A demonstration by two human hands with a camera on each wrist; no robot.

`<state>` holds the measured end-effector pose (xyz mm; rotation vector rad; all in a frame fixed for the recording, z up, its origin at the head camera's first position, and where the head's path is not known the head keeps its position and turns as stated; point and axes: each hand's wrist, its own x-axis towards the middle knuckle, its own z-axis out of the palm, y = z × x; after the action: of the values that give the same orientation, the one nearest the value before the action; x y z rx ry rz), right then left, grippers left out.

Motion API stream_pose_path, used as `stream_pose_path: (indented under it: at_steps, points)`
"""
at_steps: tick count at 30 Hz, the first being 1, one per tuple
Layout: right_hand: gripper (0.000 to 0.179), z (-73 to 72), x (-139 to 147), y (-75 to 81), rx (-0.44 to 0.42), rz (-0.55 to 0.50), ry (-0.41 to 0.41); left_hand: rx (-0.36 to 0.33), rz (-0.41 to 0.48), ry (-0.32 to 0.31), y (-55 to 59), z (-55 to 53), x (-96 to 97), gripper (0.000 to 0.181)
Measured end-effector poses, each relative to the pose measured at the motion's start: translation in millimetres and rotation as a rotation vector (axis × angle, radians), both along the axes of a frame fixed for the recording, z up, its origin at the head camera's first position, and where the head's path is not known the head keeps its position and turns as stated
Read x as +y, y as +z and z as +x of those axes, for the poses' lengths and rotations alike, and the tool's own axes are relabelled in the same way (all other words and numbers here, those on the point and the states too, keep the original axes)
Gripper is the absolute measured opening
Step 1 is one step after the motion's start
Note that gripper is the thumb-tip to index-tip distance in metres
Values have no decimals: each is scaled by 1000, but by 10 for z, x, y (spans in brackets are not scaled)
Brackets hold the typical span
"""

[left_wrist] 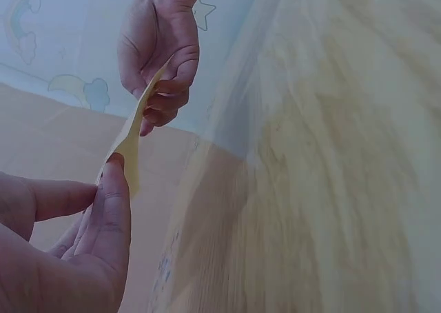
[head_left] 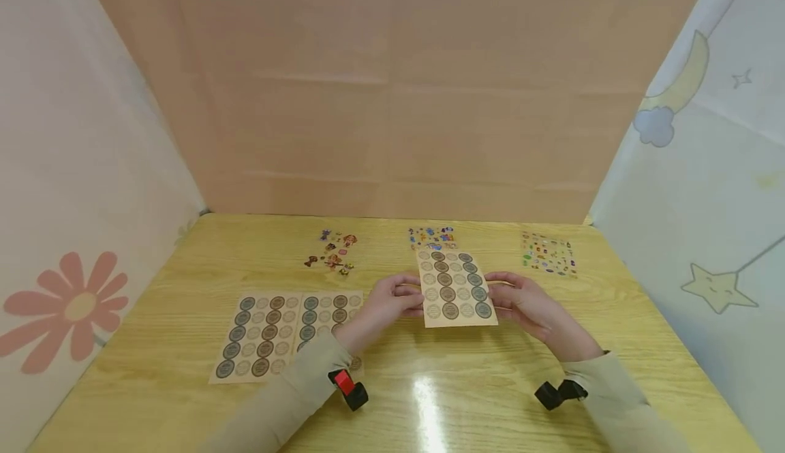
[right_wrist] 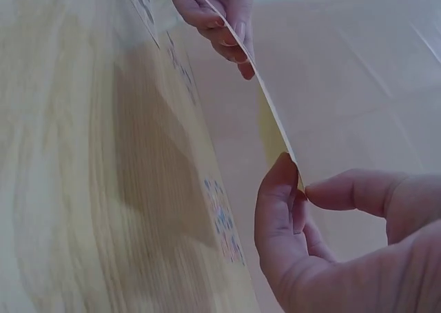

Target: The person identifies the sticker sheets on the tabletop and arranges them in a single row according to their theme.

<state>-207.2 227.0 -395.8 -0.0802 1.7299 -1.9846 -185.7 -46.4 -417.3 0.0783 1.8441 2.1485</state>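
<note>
A cream sticker sheet [head_left: 457, 287] printed with rows of round brown, grey-blue and pale labels is held up above the table between both hands. My left hand [head_left: 394, 302] pinches its left edge between thumb and fingers. On the opposite edge, my right hand [head_left: 529, 305] pinches it the same way. Seen edge-on in the right wrist view, the sheet [right_wrist: 269, 113] is slightly bent and clear of the wood, with its shadow below. Two similar sheets, a left one [head_left: 254, 336] and one beside it [head_left: 319, 313], lie at the table's left, the second partly hidden by my left arm.
Along the back of the wooden table [head_left: 466, 385] lie a sheet of cartoon character stickers [head_left: 333, 252], a blue and orange sticker sheet [head_left: 431, 236] and a sheet of small colourful stickers [head_left: 548, 254]. A tan backdrop [head_left: 392, 99] and patterned side walls enclose the table.
</note>
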Motion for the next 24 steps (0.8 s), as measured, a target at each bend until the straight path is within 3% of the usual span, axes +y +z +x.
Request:
stream_pose_path:
  at_steps: [12, 17, 24]
  points:
    - [41, 144, -335, -44, 41, 47, 54, -30, -50, 3, -21, 315, -335, 33]
    - [38, 206, -442, -86, 42, 64, 74, -26, -64, 42, -4, 418, -455, 33]
    - [41, 289, -573, -162, 8, 73, 91, -95, -65, 85, 3, 556, -582, 36]
